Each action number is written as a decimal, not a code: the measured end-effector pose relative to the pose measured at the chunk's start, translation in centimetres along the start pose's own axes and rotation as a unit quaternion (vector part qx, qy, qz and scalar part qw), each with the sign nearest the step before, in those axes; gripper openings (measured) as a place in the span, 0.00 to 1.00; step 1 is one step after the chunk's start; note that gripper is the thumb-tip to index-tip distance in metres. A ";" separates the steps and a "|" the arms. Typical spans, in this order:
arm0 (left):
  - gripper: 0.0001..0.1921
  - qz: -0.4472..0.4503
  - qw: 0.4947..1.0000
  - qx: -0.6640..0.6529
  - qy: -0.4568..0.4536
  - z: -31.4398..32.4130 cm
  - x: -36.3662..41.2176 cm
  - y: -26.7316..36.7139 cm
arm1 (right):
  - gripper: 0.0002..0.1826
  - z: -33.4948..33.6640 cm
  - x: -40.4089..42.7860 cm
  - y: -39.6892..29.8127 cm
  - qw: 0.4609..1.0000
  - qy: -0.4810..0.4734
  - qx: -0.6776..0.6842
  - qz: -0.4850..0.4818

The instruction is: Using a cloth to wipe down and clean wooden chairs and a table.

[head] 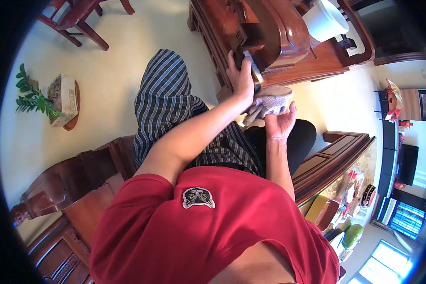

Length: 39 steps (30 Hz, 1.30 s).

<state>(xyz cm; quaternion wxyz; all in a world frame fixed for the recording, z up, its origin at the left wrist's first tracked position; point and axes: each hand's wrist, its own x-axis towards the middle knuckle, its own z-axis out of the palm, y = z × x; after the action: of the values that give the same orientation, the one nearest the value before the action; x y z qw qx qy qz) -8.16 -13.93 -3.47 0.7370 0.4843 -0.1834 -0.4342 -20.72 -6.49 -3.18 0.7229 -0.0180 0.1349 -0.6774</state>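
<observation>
My left hand (241,80) grips a dark, narrow object (258,78) with a pale, shiny edge; its exact kind cannot be told. Close below and to the right of it, my right hand (281,122) holds a greyish, textured fabric item (275,97) from beneath, palm turned up. The fabric item is bunched, and a loose part of it hangs towards the lower left. Some of my right fingers are hidden behind it. Both hands are in front of my knees, beside a carved wooden bench (298,67). Whether the two held things touch is unclear.
A white bin (326,21) stands by the bench's far part. At left are a potted plant (62,99) and a wooden chair (78,21). A wooden table (335,156) bearing several items stands at right. Wooden seating (92,202) lies at lower left.
</observation>
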 end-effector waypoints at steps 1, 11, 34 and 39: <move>0.32 0.003 1.000 0.007 0.010 0.5 1.2 0.4 | 0.28 0.3 -0.1 -0.6 1.000 -0.029 -0.004 -0.009; 0.35 -0.048 0.994 -0.094 0.027 -0.4 0.4 -1.1 | 0.11 3.5 4.3 3.9 0.679 -0.106 -0.625 -0.370; 0.35 0.019 0.997 0.079 -0.016 -0.6 1.3 0.3 | 0.24 2.5 2.6 4.1 0.951 -0.011 -0.289 -0.109; 0.34 -0.056 0.991 0.120 -0.003 0.0 0.0 1.2 | 0.24 2.1 1.6 3.6 0.946 0.048 -0.289 -0.138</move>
<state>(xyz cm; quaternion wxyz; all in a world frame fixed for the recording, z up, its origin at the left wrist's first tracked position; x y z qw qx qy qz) -7.64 -13.74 -2.43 0.6475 0.5775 -0.2089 -0.4513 -16.69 -8.12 -2.20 0.5784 -0.2120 0.3561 -0.7027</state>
